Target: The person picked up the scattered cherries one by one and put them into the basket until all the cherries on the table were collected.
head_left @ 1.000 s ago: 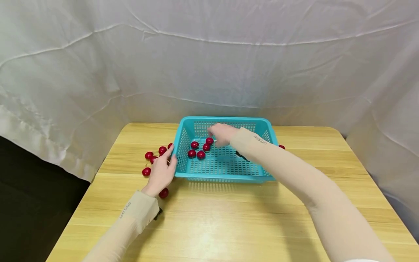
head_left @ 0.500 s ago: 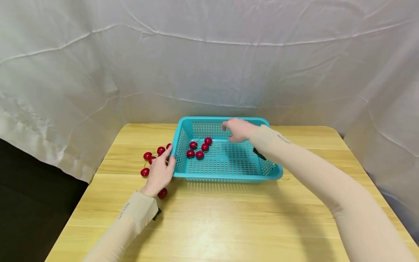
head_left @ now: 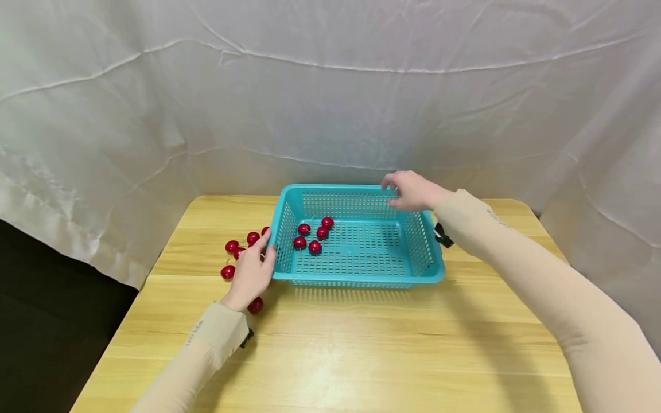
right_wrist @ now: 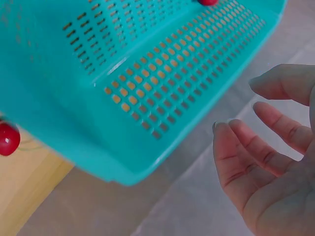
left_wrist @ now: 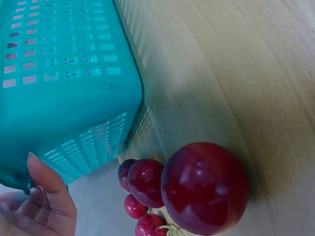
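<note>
A turquoise plastic basket (head_left: 356, 281) with perforated walls stands on the table, several red cherries (head_left: 315, 247) lying in its left half. At its left rim my left hand (head_left: 251, 274) holds the edge; the left wrist view shows the thumb (left_wrist: 47, 174) against the rim. Over the back right part of the basket hovers my right hand (head_left: 413, 191), its fingers loosely bent and holding nothing. The right wrist view shows a gap between those fingers and the basket wall (right_wrist: 133, 162). More cherries (head_left: 228, 272) lie left of the basket, partly hidden by my left hand.
A single cherry (head_left: 255, 305) lies beside my left wrist. Another cherry (right_wrist: 8, 138) sits outside the basket in the right wrist view. The wooden table (head_left: 341, 350) ends at a pale cloth (head_left: 330, 115) behind; black fabric (head_left: 46, 321) hangs at the left.
My right hand has moved rightward and up from above the cherries to the basket's back right, its fingers spreading. My left hand stays at the left rim.
</note>
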{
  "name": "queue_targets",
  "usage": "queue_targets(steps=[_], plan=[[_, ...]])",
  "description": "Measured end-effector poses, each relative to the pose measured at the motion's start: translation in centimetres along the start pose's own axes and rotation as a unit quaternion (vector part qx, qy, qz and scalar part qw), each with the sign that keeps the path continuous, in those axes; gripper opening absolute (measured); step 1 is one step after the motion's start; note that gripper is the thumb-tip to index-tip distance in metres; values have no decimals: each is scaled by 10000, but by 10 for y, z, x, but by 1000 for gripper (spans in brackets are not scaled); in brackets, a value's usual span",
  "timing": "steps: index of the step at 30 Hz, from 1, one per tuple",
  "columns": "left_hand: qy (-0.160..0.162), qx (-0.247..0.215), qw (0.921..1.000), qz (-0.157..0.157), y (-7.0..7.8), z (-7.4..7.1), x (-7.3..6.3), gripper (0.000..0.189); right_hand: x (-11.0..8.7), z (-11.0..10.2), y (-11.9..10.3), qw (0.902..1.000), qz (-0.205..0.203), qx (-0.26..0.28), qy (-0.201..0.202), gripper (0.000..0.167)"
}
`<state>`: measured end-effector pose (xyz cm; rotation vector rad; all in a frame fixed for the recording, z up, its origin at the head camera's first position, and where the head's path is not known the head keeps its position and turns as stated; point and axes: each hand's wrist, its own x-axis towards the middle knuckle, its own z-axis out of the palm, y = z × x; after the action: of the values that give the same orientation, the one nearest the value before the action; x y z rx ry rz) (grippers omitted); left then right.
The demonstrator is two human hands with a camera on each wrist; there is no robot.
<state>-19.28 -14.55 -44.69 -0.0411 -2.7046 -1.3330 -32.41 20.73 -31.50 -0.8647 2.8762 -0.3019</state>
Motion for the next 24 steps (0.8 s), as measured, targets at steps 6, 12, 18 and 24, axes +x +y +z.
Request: queue_targets(steps=[6,12,18,24], plan=[[-7,42,10000,42,1,0,1,55,-22,-16,18,9975,442,499,238,39],[34,58,10000,20,1,-1,0,55,-45,-21,43,9908,907,895,455,39],[9,32,10000,-37,0,-1,-1,54,-65,-12,73,9833,1154,1301,530,37],[22,29,10000,-23,0,-1,-2,54,-81,4,96,9762,1360,1615,501,41]])
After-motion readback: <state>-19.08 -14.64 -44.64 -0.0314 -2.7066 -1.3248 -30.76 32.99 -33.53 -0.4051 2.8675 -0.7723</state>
